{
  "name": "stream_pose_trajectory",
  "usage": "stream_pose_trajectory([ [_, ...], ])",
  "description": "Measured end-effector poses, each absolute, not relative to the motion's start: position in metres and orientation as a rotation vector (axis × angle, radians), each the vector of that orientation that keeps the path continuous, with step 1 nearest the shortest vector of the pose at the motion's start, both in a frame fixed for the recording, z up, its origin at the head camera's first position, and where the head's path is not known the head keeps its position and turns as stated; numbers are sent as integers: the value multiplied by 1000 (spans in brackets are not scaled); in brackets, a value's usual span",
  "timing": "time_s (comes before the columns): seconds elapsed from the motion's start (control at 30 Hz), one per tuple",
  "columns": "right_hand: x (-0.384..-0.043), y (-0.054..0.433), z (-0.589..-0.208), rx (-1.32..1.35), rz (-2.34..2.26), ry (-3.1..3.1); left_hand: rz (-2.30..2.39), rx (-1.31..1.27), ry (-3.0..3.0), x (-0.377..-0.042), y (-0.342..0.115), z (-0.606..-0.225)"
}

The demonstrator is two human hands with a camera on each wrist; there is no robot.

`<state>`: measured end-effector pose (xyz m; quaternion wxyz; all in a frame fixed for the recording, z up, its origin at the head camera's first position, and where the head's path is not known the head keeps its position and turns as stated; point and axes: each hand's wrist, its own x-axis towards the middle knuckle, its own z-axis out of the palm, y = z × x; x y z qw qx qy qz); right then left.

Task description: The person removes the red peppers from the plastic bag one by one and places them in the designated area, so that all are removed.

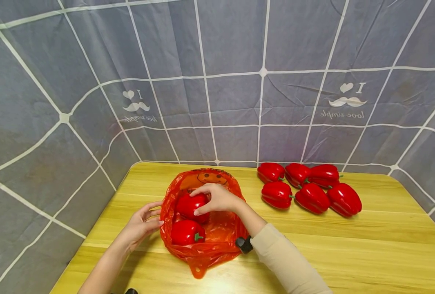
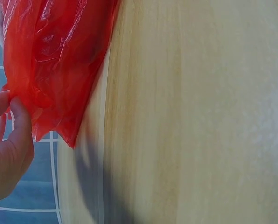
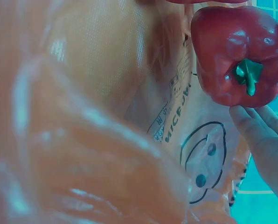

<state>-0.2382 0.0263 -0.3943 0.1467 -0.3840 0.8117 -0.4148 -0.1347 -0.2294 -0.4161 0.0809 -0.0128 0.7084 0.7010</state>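
An orange-red plastic bag [image 1: 222,228] stands with its mouth wide, a smiley face printed inside its far wall. My right hand [image 1: 219,198] reaches into it and grips a red bell pepper [image 1: 188,204], thumb on one side and fingers on the other. The right wrist view shows that bell pepper's green stem [image 3: 248,74]. Lower in the bag lies another red bell pepper [image 1: 186,232], close to the held one. My left hand [image 1: 143,224] is at the bag's left side, fingers spread and fingertips against the plastic; the left wrist view shows thumb and forefinger [image 2: 20,121] at the bag.
Several red bell peppers [image 1: 311,198] lie in two rows at the back right of the wooden table [image 1: 349,253]. A grey curtain with white lines [image 1: 235,102] hangs behind the table and along its sides. A black wrist device [image 1: 244,244] shows by the bag's right rim.
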Motion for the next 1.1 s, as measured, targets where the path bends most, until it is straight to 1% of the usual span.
stream_pose_trajectory([
  [0.27, -233, 31, -391, -1163, -1177, 2362, 2087, -57, 2129, -134, -231, -416],
  [1.1, -226, 61, -380, -1135, -1244, 2375, 2090, -47, 2130, -134, -231, -417],
])
